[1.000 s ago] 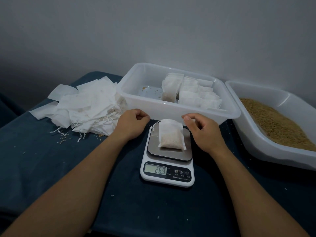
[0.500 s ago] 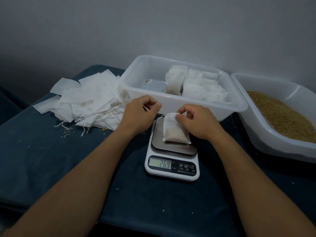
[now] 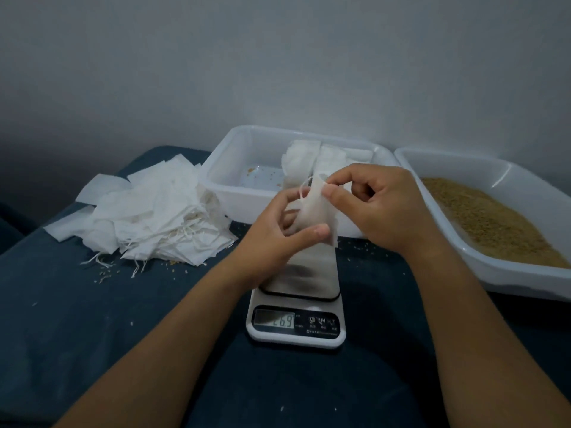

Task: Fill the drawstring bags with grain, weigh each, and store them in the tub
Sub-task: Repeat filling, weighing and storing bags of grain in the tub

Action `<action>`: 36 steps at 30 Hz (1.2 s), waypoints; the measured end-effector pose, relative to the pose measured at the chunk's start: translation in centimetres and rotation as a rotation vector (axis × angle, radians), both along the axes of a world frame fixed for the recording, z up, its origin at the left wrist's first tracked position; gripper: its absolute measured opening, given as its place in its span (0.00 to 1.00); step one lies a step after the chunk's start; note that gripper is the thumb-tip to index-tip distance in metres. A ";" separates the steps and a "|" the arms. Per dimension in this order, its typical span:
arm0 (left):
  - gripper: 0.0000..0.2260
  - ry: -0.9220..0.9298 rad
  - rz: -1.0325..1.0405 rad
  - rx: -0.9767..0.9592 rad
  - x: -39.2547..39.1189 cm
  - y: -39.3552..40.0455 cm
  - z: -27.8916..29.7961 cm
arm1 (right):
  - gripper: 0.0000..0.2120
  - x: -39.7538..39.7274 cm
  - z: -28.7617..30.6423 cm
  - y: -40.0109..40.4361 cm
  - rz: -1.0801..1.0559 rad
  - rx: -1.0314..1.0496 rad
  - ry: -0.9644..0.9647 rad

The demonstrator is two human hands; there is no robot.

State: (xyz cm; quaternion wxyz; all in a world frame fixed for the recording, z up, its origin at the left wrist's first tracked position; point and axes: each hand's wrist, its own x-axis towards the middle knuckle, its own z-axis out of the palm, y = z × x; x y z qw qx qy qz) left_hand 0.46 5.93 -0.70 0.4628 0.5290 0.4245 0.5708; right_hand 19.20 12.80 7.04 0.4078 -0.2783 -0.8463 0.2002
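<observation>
A small white drawstring bag (image 3: 316, 211) with grain in it hangs in the air above the scale (image 3: 298, 307). My left hand (image 3: 278, 239) holds its lower part, thumb across the front. My right hand (image 3: 383, 208) pinches its top edge beside the string. The scale's steel plate is bare and the display shows blurred digits. Behind my hands the white tub (image 3: 216, 193) holds several filled bags (image 3: 301, 159) standing along its right half. A white tray of brown grain (image 3: 482, 217) lies at the right.
A loose heap of empty white bags (image 3: 154, 217) with strings lies on the dark blue cloth at the left. Stray grains dot the cloth near the heap and the scale. A grey wall stands close behind the tubs.
The bag has left the scale plate and now hangs above it between both hands. My left hand moved in from the side and took its lower part. The camera tilted up.
</observation>
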 end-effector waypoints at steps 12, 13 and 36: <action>0.09 -0.404 -0.011 -0.065 5.9 6.3 5.5 | 0.04 5.1 3.9 5.3 -0.109 -0.047 0.121; 0.10 -0.350 -0.015 -0.048 6.5 6.9 5.9 | 0.08 5.9 3.9 5.7 -0.082 -0.105 0.126; 0.11 0.385 0.110 -0.025 16.4 14.4 9.7 | 0.23 16.3 0.2 10.6 -0.549 -0.186 0.213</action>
